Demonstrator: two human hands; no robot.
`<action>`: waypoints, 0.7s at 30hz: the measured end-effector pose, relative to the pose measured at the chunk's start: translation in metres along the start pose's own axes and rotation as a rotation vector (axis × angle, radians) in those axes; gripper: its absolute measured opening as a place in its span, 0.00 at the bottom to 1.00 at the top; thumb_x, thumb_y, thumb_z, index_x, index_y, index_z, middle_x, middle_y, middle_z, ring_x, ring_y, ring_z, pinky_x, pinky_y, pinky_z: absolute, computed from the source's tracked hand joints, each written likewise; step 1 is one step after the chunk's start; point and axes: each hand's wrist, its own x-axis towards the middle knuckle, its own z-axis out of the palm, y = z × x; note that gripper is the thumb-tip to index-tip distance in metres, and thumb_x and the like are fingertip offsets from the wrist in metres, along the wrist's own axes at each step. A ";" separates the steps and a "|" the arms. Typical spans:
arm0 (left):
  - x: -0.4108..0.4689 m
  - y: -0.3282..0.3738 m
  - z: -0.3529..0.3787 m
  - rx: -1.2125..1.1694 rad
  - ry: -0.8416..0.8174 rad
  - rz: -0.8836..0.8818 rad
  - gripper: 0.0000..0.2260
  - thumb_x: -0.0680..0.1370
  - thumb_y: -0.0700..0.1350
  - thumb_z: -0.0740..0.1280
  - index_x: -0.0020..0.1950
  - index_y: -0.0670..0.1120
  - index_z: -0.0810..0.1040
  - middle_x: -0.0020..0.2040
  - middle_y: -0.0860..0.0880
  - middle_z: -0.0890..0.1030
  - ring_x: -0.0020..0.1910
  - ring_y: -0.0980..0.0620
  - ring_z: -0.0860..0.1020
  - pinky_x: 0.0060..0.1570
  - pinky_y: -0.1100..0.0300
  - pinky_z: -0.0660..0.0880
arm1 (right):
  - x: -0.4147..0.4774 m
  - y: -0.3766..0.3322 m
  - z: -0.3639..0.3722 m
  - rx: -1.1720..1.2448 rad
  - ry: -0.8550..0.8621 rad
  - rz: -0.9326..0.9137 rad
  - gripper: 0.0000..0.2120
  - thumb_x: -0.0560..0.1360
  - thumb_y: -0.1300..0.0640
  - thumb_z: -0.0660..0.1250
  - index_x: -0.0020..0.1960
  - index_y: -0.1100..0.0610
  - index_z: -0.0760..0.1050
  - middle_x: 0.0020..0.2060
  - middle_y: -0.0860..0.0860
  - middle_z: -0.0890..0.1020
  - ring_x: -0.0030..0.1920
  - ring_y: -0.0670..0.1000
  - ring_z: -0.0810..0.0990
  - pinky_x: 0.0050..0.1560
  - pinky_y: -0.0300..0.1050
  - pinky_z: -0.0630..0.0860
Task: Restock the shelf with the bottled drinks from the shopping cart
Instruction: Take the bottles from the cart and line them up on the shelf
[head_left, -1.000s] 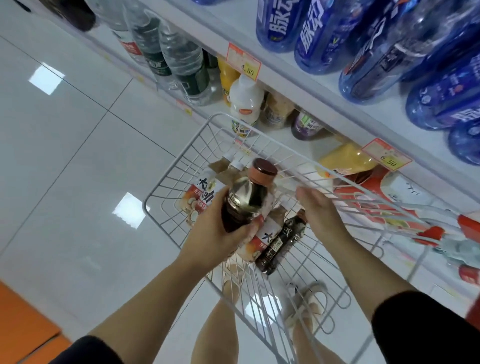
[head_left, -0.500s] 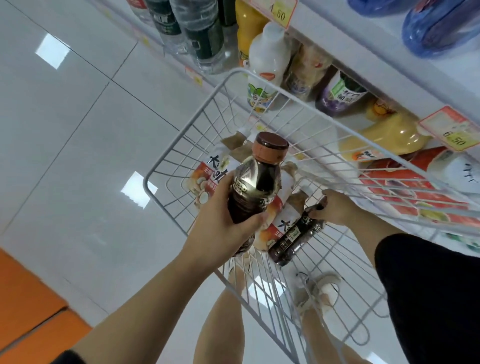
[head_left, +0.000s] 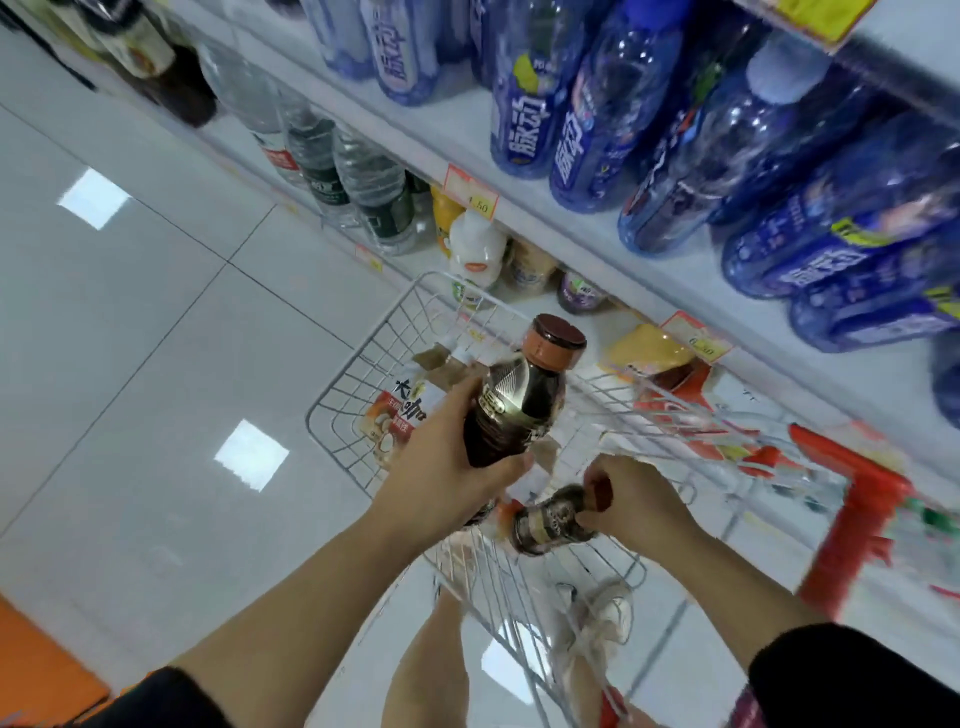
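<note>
Held bottle: dark drink bottle (head_left: 511, 410) with a brown cap (head_left: 553, 340), near upright, cap tipped toward 1 o'clock. It is raised above the cart at the centre of the view.
Left hand: left hand (head_left: 447, 462) grasps the lower body of the dark drink bottle, with fingers and thumb wrapped round it.
Second bottle: smaller dark bottle (head_left: 550, 519), lying near level over the basket at 5 o'clock from the held bottle.
Right hand: right hand (head_left: 639, 506) is curled round the neck end of the smaller dark bottle and grips it. The cap is mostly hidden by the fingers.
Cart stock: pale-labelled bottles (head_left: 400, 415) lie in the basket at 9 o'clock from the held bottle, partly hidden behind the left hand.
Cart: white wire cart (head_left: 332, 415), its far rim close to the shelf at 12 o'clock.
Shelf: white shelf (head_left: 571, 249), running across the view from 11 o'clock to 4 o'clock.
Upper tier: blue bottles (head_left: 587, 130) in a close row at 1 o'clock.
Lower tier: clear water bottles (head_left: 374, 192) at 11 o'clock from the cart and a white bottle (head_left: 475, 249) at 12 o'clock, just beyond the rim.
Price tag: price tag (head_left: 470, 189) on the shelf edge above the white bottle.
Floor: pale tiled floor (head_left: 130, 338) at 9 o'clock.
Visibility: a red post (head_left: 852, 530) at 3 o'clock is blurred, so what it belongs to cannot be told.
</note>
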 end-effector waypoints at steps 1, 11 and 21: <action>-0.005 0.013 -0.002 0.016 -0.006 0.022 0.30 0.68 0.55 0.73 0.65 0.63 0.62 0.53 0.64 0.77 0.47 0.68 0.78 0.45 0.71 0.74 | -0.018 -0.003 -0.016 0.033 0.039 -0.038 0.14 0.64 0.55 0.76 0.45 0.49 0.73 0.40 0.45 0.74 0.43 0.47 0.73 0.33 0.34 0.62; -0.066 0.185 0.004 -0.058 -0.008 0.315 0.30 0.65 0.58 0.74 0.62 0.70 0.64 0.54 0.71 0.77 0.53 0.72 0.74 0.45 0.81 0.67 | -0.229 -0.040 -0.211 0.320 0.607 -0.377 0.24 0.59 0.63 0.79 0.45 0.42 0.74 0.43 0.34 0.79 0.46 0.27 0.74 0.48 0.20 0.66; -0.161 0.394 0.079 -0.076 -0.088 0.790 0.31 0.64 0.56 0.76 0.63 0.67 0.67 0.55 0.68 0.78 0.54 0.69 0.76 0.46 0.79 0.70 | -0.455 0.024 -0.309 0.495 1.129 -0.679 0.17 0.67 0.54 0.72 0.55 0.43 0.76 0.52 0.39 0.81 0.56 0.42 0.78 0.56 0.33 0.73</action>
